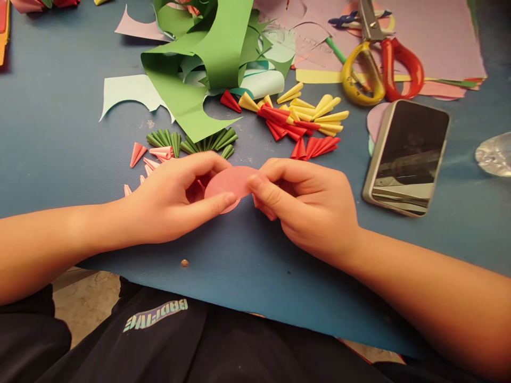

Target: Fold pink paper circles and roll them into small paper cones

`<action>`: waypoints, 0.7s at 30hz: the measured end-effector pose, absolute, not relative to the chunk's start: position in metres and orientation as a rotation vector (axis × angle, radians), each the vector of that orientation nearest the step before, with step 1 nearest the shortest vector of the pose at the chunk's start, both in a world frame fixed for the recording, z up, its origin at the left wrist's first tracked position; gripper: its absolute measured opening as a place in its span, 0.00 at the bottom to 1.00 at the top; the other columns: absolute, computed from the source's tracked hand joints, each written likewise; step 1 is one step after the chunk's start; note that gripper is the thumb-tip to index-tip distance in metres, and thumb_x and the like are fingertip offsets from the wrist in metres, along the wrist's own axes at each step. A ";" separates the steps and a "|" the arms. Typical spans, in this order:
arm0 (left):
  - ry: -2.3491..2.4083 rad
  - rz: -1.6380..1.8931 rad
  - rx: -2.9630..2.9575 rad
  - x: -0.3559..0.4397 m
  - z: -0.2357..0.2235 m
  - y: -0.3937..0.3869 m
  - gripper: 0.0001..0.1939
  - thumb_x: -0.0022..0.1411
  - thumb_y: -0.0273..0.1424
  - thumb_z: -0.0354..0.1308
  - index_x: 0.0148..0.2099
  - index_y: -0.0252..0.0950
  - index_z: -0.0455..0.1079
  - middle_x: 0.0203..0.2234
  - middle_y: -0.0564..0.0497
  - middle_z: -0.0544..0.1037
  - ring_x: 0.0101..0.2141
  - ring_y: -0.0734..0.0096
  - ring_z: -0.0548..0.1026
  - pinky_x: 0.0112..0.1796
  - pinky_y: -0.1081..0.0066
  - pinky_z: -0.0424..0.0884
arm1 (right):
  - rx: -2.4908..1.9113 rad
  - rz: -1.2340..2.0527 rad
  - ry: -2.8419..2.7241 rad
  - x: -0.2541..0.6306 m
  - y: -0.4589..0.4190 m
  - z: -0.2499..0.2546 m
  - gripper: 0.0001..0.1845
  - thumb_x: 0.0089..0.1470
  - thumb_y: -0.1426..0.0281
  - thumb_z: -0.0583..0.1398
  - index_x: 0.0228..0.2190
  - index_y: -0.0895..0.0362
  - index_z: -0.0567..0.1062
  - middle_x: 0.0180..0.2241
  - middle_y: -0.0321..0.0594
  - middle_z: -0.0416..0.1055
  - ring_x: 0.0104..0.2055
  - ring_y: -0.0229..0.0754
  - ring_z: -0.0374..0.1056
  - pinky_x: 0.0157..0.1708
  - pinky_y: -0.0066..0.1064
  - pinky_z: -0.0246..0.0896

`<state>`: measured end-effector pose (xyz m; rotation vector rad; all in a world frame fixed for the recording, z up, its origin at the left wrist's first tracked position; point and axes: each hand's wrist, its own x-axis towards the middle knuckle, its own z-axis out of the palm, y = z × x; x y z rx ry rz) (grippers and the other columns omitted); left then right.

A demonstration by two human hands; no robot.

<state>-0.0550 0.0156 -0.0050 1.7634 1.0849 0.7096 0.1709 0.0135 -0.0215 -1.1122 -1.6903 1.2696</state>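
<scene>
Between my two hands is a pink paper circle (229, 183), held above the blue table. My left hand (183, 197) pinches its left side, thumb on top and fingers curled beneath. At its right edge, the thumb and forefinger of my right hand (307, 205) grip the paper. A second pink layer shows under the circle's lower edge; whether it is a fold or another piece I cannot tell. Just beyond my left hand lie pink paper cones (162, 153) and dark green paper cones (211, 141). Red paper cones (321, 147) and yellow paper cones (315, 111) lie past my right hand.
Green paper scraps (223, 42) pile up at the back, with a pale scrap (131, 93) to their left. Scissors (371, 58) with yellow and red handles rest on pink paper sheets (439, 37). A phone (407, 157) lies at right, near a clear object (497, 154).
</scene>
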 end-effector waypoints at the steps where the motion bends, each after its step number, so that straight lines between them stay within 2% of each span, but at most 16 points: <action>1: 1.083 0.725 1.739 -0.056 -0.005 0.015 0.12 0.65 0.39 0.68 0.46 0.39 0.77 0.31 0.50 0.81 0.27 0.70 0.76 0.25 0.71 0.72 | -1.127 1.280 -1.656 0.171 0.014 -0.022 0.23 0.63 0.52 0.66 0.25 0.54 0.74 0.22 0.34 0.68 0.24 0.37 0.61 0.25 0.33 0.56; 3: 1.093 0.758 1.714 -0.057 -0.003 0.015 0.13 0.67 0.39 0.66 0.50 0.38 0.76 0.34 0.50 0.82 0.29 0.70 0.77 0.26 0.71 0.74 | -1.160 1.295 -1.592 0.172 0.014 -0.022 0.24 0.62 0.51 0.67 0.24 0.54 0.72 0.21 0.33 0.66 0.23 0.36 0.59 0.24 0.34 0.54; 7: 1.247 0.798 1.740 -0.058 0.000 0.014 0.12 0.68 0.39 0.66 0.48 0.38 0.79 0.38 0.49 0.83 0.34 0.68 0.79 0.30 0.71 0.77 | -1.182 1.328 -1.494 0.173 0.014 -0.025 0.25 0.61 0.52 0.67 0.23 0.54 0.70 0.20 0.32 0.65 0.21 0.35 0.58 0.22 0.33 0.51; 10: 1.214 0.878 1.813 -0.059 0.000 0.013 0.10 0.68 0.37 0.66 0.48 0.41 0.82 0.42 0.49 0.83 0.38 0.67 0.80 0.33 0.70 0.78 | -1.179 1.341 -1.456 0.172 0.014 -0.026 0.24 0.61 0.54 0.69 0.23 0.54 0.69 0.19 0.32 0.65 0.21 0.34 0.57 0.21 0.33 0.51; 12: 1.214 0.891 1.879 -0.059 -0.002 0.012 0.10 0.68 0.35 0.65 0.49 0.42 0.83 0.43 0.48 0.83 0.37 0.67 0.80 0.33 0.69 0.78 | -1.180 1.346 -1.429 0.172 0.014 -0.027 0.24 0.61 0.55 0.69 0.22 0.54 0.69 0.19 0.32 0.65 0.20 0.34 0.57 0.20 0.33 0.50; 17: 1.169 0.907 2.065 -0.060 -0.004 0.012 0.14 0.68 0.31 0.65 0.53 0.35 0.83 0.45 0.43 0.83 0.37 0.68 0.80 0.37 0.68 0.80 | -1.182 1.340 -1.377 0.171 0.014 -0.029 0.25 0.62 0.56 0.69 0.21 0.54 0.68 0.19 0.33 0.65 0.20 0.34 0.57 0.19 0.32 0.48; 21: 1.179 0.891 2.064 -0.060 -0.004 0.012 0.15 0.67 0.32 0.66 0.55 0.38 0.83 0.45 0.44 0.81 0.33 0.72 0.78 0.33 0.71 0.79 | -1.190 1.341 -1.370 0.171 0.015 -0.029 0.25 0.62 0.56 0.69 0.21 0.54 0.69 0.19 0.33 0.66 0.20 0.34 0.57 0.19 0.32 0.49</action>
